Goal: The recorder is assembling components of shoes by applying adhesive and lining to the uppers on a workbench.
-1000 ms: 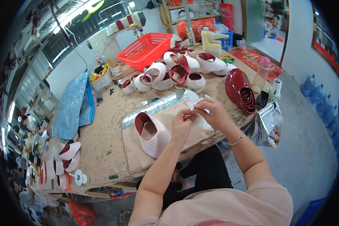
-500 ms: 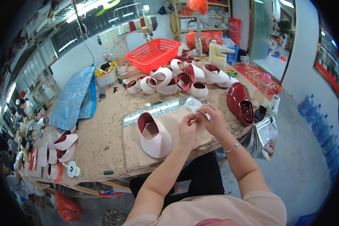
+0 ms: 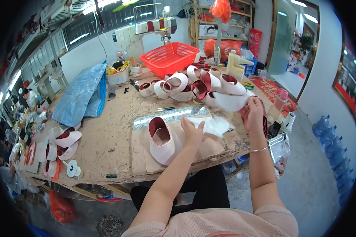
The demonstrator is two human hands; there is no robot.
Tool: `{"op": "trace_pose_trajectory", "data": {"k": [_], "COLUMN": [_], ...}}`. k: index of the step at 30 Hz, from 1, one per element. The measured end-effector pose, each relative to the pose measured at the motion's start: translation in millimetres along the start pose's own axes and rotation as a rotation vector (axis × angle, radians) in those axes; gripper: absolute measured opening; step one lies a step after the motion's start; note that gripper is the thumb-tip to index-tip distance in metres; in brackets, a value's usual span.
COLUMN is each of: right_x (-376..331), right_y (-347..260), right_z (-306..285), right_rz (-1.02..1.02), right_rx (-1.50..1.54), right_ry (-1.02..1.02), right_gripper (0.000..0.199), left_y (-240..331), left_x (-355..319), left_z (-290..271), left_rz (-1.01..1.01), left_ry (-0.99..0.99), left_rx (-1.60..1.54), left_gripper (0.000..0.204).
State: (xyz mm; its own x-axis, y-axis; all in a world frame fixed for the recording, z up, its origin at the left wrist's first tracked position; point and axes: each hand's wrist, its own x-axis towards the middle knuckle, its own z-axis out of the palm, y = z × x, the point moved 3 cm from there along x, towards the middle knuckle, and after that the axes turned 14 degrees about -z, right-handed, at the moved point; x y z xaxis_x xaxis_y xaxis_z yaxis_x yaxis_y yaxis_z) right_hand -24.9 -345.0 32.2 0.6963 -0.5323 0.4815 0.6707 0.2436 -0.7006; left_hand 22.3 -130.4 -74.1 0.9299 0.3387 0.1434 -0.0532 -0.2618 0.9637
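White and thin, a sheet [image 3: 230, 102] hangs from the right hand [image 3: 254, 112], pinched between fingers and thumb at its right end. It is held up before the pile [image 3: 181, 85] near the table's [image 3: 110, 144] far right corner; whether it touches the pile cannot be told. Its long axis runs roughly left to right. From the left hand [image 3: 194, 132] it lies rightward and toward the far edge, so the right hand is the nearer.

The left hand grasps nothing visible, thumb and fingers parted, just beside a crumpled sheet [image 3: 217, 126]; contact there is unclear. Left of that hand, a white upper with a red lining [image 3: 164, 148] stands on a brown board [image 3: 139, 160] by the near edge, its long axis running from far to near.

No brand or label is legible on the sheets or upper. Beyond the right edge, a red mat [image 3: 273, 94] bears gold markings, not readable as words.
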Motion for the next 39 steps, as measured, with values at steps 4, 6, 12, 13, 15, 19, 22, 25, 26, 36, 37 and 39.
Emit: {"op": "trace_pose_trajectory", "data": {"k": [4, 6, 12, 13, 15, 19, 22, 25, 26, 36, 37, 39], "right_x": [-56, -91, -214, -222, -231, -204, -170, -159, -159, -160, -159, -158], "right_y": [13, 31, 63, 63, 64, 63, 74, 105, 108, 109, 109, 109], "right_z": [33, 23, 29, 35, 45, 76, 90, 92, 92, 91, 91, 90], "right_rz": [0.188, 0.304, 0.627, 0.583, 0.494, 0.317, 0.121, 0.197, 0.22, 0.346, 0.358, 0.393], "right_rx": [0.033, 0.0, 0.171, 0.129, 0.004, -0.247, -0.482, -0.449, -0.533, -0.406, -0.399, -0.378], "right_ry": [-0.087, -0.124, -0.332, -0.436, -0.566, -0.671, -0.756, -0.749, -0.784, -0.772, -0.774, -0.779], "right_gripper": [0.011, 0.012, 0.016, 0.02, 0.031, 0.046, 0.048, 0.049, 0.05, 0.041, 0.039, 0.037], "left_y": [10, 25, -64, -70, -74, -61, -26, -30, -42, -52, -52, -54], "left_x": [-30, -74, -141, -145, -152, -128, -94, -71, -65, -67, -67, -67], "left_z": [-9, -57, -158, -168, -179, -197, -197, -185, -183, -186, -186, -186], "left_rz": [-0.206, -0.357, -0.446, -0.482, -0.488, -0.147, 0.306, 0.167, 0.078, -0.033, -0.062, -0.087], "left_ry": [-0.687, -0.835, -0.364, -0.312, -0.275, -0.124, 0.107, 0.059, 0.007, -0.052, -0.044, -0.046], "left_rx": [-0.883, -0.943, -0.478, -0.537, -0.49, -0.232, 0.164, 0.185, 0.18, 0.081, 0.08, 0.057], "left_gripper": [0.072, 0.057, 0.019, 0.017, 0.015, 0.015, 0.023, 0.031, 0.04, 0.042, 0.042, 0.042]}}
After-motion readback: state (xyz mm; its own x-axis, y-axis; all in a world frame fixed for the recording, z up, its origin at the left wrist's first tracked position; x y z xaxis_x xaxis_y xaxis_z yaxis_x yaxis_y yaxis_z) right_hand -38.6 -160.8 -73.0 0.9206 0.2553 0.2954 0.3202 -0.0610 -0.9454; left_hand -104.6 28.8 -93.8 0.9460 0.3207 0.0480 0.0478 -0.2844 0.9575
